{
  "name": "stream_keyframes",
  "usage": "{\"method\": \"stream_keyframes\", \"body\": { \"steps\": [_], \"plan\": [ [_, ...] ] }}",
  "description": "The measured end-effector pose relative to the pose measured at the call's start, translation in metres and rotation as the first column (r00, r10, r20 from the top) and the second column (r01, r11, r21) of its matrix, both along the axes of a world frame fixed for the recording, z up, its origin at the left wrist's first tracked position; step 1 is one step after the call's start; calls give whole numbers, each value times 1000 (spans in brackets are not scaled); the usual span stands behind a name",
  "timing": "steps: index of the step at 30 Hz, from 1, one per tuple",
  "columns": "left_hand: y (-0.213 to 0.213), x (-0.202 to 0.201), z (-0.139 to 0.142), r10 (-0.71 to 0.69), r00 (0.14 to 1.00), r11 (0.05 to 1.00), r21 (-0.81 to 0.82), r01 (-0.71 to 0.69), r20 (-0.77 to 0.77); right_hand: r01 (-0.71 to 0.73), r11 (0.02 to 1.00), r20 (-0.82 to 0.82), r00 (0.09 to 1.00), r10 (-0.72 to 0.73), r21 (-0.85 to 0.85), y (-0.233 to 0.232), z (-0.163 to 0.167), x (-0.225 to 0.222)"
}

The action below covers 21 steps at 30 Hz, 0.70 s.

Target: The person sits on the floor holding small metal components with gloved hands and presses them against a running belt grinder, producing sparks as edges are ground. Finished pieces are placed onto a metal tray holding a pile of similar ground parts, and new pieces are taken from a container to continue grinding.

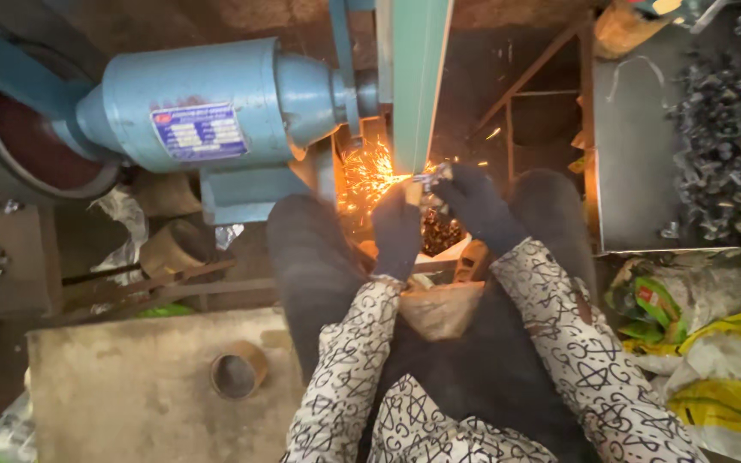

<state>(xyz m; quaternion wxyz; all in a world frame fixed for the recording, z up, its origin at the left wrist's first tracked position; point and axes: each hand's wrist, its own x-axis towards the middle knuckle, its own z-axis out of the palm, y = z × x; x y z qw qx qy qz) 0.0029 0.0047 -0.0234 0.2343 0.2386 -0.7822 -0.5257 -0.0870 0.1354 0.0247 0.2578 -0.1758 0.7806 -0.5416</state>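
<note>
Left hand: your gloved left hand (398, 230) sits just below the belt, fingers curled together toward the small metal part (429, 179); whether they actually grip it you cannot tell from here.
Right hand: your gloved right hand (476, 206) reaches in from the right, fingers pinched shut on the part.
Metal part: small and shiny, pressed against the edge of the green sanding belt (417, 77), between your two hands.
Sparks: an orange spray (369, 176) fans out left of the contact point, toward the motor.
Motor: the blue motor housing (207, 107) lies left of the belt, with a label plate on its side.
Tray: a grey metal tray (632, 163) stands to your right, a heap of small metal pieces (726, 137) piled at its far side.
Knees: your dark-trousered knees (310, 257) flank both hands.
Sacks: yellow and green bags (713, 343) lie below the tray.
</note>
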Motion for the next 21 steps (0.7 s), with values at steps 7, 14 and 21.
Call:
{"method": "stream_keyframes", "body": {
  "steps": [7, 14, 21],
  "plan": [
    [-8, 5, 28, -210, 978, 970, 125, 208, 4, 43, 997, -239, 969, -57, -65, 11, 20, 15],
    [-10, 25, 41, -134, 982, 865, 467, 181, -133, -147, 946, -141, 984, 109, -288, 22, 36, 37],
    [-13, 28, 54, -67, 994, 954, 285, 88, -84, -26, 994, 100, 994, 36, -105, -3, 34, 38]
  ]
}}
